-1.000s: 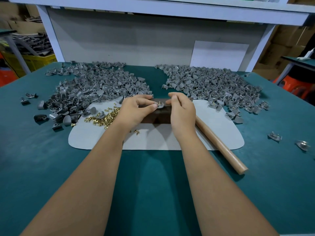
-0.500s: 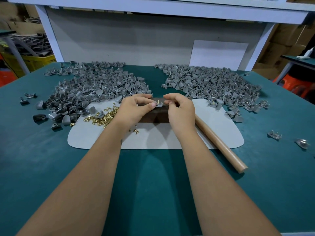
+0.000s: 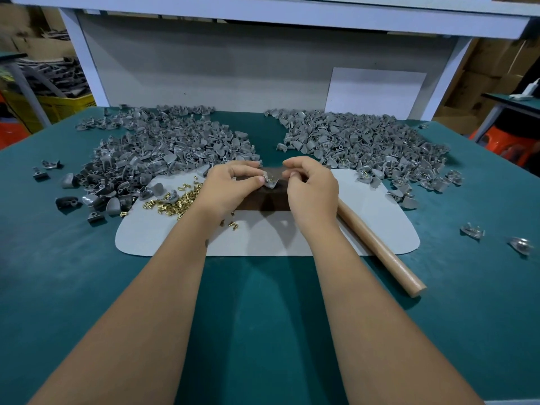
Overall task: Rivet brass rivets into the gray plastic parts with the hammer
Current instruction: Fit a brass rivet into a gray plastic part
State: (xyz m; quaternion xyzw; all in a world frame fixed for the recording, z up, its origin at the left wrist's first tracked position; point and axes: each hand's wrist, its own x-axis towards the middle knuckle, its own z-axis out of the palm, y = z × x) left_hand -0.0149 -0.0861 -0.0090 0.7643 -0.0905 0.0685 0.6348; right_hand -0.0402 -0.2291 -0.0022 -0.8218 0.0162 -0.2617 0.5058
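My left hand [image 3: 230,187] pinches a small gray plastic part [image 3: 270,184] with brass rivets showing on it, held over a dark brown block [image 3: 260,200]. My right hand [image 3: 311,187] sits just right of the part, thumb and fingers curled together near it; whether they hold a rivet is hidden. Loose brass rivets [image 3: 175,200] lie on the pale gray mat [image 3: 163,235] to the left. The hammer's wooden handle [image 3: 380,249] lies on the mat under my right wrist; its head is hidden.
Two big heaps of gray parts cover the green table: one at back left [image 3: 152,153], one at back right [image 3: 359,147]. Stray parts [image 3: 472,230] lie at the right. A gray back panel and white frame close the rear.
Both hands stay at the block. My right hand's fingers have drawn slightly away from the part, which tilts a little in my left hand.
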